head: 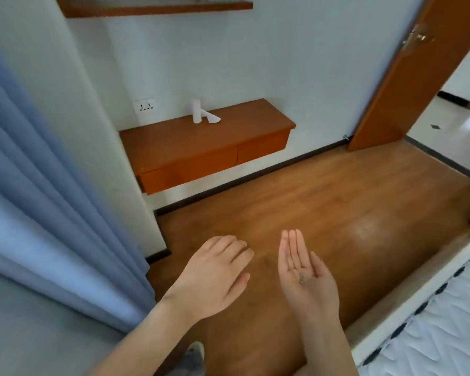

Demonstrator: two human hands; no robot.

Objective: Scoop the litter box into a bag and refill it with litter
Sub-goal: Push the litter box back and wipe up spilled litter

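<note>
Wooden floor (pixel 323 202) fills the middle of my view, a broad bare stretch running from the hands to the dark skirting along the white wall. On my left the blue curtain (pixel 46 202) closes that edge; at lower right a quilted white mattress (pixel 440 316) cuts the corner; the orange door (pixel 407 77) stands open at upper right. I count two hands. My left hand (pixel 215 275) is palm down, fingers loose, gripping nothing. My right hand (pixel 307 275) is palm up, fingers straight, pointing away from me, with one small grey bit (pixel 302 278) lying on the palm. One white roll (pixel 196 111) stands upright on the low orange cabinet (pixel 201 147), which has two drawers. I see no litter box or bag.
</note>
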